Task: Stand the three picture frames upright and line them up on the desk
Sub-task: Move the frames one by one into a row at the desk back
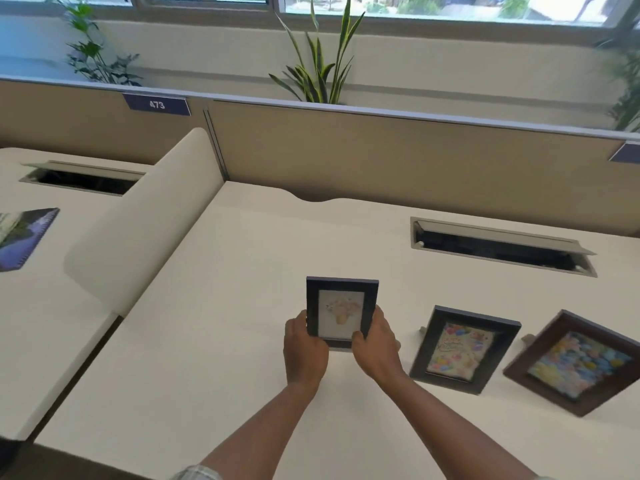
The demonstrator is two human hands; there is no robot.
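I have both hands on the small black frame [342, 311] near the middle of the white counter [242, 306]: my left hand [304, 351] has its grip closed on the frame's left edge, my right hand [375, 344] on its lower right corner, holding it upright. To its right, just apart, stand the second black frame [464, 349] and the brown frame [576, 363], both leaning back on their props.
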